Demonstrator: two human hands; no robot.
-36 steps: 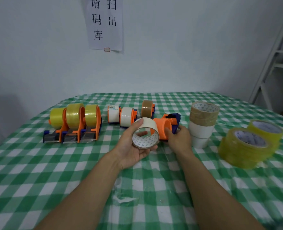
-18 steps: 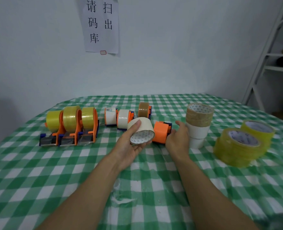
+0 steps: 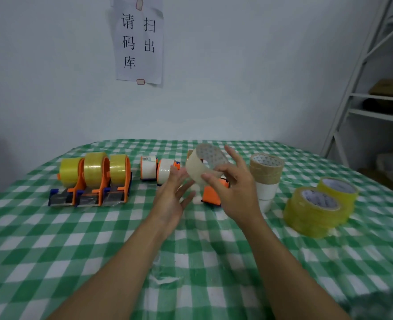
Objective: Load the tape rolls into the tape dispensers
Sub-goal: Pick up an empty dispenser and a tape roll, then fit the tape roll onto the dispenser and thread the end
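Pinching a tape roll (image 3: 199,169), right hand (image 3: 236,195); left hand (image 3: 170,200) splayed; sign (image 3: 138,42) reads 请扫码出库.

Pale bluish-white wall (image 3: 237,77) across the upper frame, a paper notice (image 3: 139,40) with black characters taped at top centre. Far right, a white metal shelf rack (image 3: 361,95) holds a brown box (image 3: 389,87). A green-and-white checked tablecloth (image 3: 52,250) covers the lower half.

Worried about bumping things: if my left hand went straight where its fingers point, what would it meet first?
Probably the whitish tape roll that the right hand pinches, just beyond the left hand; depth is unclear.
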